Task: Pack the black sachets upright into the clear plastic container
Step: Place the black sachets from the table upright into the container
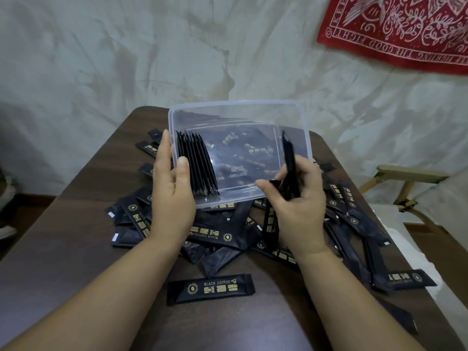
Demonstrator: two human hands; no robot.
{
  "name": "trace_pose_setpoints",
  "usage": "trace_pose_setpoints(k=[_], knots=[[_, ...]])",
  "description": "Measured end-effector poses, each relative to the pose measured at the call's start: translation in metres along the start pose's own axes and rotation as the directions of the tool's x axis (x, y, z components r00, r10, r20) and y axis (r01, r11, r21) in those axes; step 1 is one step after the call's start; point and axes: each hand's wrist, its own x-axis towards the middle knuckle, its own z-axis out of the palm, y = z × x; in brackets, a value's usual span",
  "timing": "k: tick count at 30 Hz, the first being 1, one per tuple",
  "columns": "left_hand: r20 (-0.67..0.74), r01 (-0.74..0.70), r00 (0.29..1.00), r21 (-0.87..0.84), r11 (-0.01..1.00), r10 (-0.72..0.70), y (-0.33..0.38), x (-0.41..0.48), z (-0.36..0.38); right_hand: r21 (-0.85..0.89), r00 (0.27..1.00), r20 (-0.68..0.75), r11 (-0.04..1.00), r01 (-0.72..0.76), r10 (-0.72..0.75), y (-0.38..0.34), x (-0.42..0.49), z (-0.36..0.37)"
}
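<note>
Centre-left: left hand (172,196) grips the left wall of the clear plastic container (240,107), thumb on the rim, fingers round the outside. The container is mid-frame, tipped toward the camera, over a loose sachet pile (222,234) on the dark bench (63,249). Inside, along its left wall, a row of black sachets (197,165) stands on edge. Right of centre: right hand (300,209), fingers closed on a sachet bunch (288,158) at the container's right rim. Upper right: red printed cloth (405,29).

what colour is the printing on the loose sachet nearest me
Gold on black, on the loose sachet; clearest in the head view.
</note>
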Motion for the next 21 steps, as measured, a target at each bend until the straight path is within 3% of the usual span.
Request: trace_pose_setpoints(k=[3,5,8,10,14,21], knots=[[0.008,0.002,1.000,0.006,1.000,-0.002,0.000,-0.001,0.000,-0.055,0.994,0.112,0.998,0.000,0.006,0.001,-0.004,0.003],[0.013,-0.013,1.000,0.011,1.000,0.012,0.000,-0.001,0.000,-0.041,0.992,0.102,0.997,-0.067,0.071,-0.002,-0.004,0.005],[0.017,-0.008,1.000,0.004,1.000,0.008,-0.001,0.000,0.000,0.227,0.973,0.001,0.948,-0.224,0.229,-0.010,0.002,0.005],[0.016,0.003,1.000,-0.002,1.000,-0.003,-0.003,0.001,0.000,0.324,0.958,-0.091,0.918,-0.228,0.271,-0.014,0.008,0.000],[0.011,-0.006,1.000,0.005,1.000,0.006,-0.005,0.001,0.001,0.339,0.940,-0.205,0.921,-0.193,0.273,-0.016,0.015,-0.010],[0.003,-0.017,1.000,0.002,1.000,0.017,-0.005,0.001,0.001,0.399,0.955,-0.115,0.893,-0.207,0.273,-0.016,0.009,-0.009]])
